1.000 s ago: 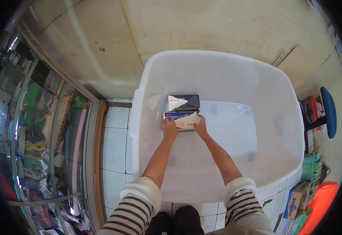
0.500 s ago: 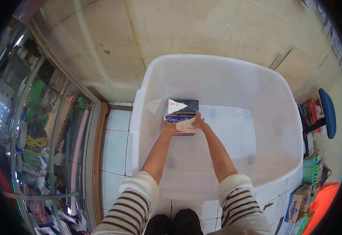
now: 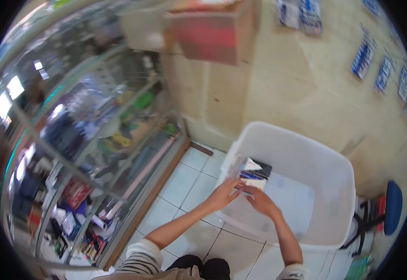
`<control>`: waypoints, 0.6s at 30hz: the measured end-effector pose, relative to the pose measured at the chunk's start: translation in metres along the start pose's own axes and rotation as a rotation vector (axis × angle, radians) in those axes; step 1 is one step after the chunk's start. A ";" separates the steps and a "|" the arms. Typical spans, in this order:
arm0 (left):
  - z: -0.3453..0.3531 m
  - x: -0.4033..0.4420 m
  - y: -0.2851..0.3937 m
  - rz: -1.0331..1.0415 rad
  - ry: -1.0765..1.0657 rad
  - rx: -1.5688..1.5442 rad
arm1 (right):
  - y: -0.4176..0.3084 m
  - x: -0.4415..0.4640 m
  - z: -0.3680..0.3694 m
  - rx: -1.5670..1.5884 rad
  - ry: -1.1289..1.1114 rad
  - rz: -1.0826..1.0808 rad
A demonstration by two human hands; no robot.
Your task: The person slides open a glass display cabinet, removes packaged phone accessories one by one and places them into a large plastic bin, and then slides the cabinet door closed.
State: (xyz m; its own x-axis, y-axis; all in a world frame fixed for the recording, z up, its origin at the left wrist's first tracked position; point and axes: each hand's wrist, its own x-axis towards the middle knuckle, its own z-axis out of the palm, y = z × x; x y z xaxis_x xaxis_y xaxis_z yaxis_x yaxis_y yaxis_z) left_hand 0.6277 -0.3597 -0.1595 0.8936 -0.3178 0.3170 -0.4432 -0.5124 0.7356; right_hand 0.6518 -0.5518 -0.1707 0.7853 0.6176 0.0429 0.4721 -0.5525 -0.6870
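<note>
Beige wall point(image 3: 301, 88), pale tiled floor point(image 3: 179, 185)

Hands point(image 3: 262, 201) drawn back and closer together, view swung toward glass cabinet point(image 3: 98, 161), red box point(image 3: 208, 38) newly visible

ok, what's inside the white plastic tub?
Black-and-white box; nearer, blue-and-cream packaging. Left hand and right hand partly cover it; anything beneath is hidden.

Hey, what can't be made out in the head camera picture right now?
Head view:
Whether the left hand and right hand touch the boxes: they hide the near side.
What the boxes say: too small, blurred.
Goods in the glass cabinet: blur and glare.
Rest of the right sleeve: cut off by the bottom edge.
</note>
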 end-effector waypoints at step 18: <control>-0.261 -0.422 0.272 -0.268 1.608 0.631 | -0.512 0.017 0.090 0.152 -0.152 -1.421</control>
State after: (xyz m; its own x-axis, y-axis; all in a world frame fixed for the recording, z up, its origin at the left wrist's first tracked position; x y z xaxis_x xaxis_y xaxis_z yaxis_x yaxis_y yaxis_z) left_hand 0.1485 -0.1565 0.0625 -0.0570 0.6591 0.7499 0.1074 -0.7427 0.6609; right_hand 0.3870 -0.2080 0.1168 -0.3602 0.6431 0.6758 0.7514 0.6293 -0.1983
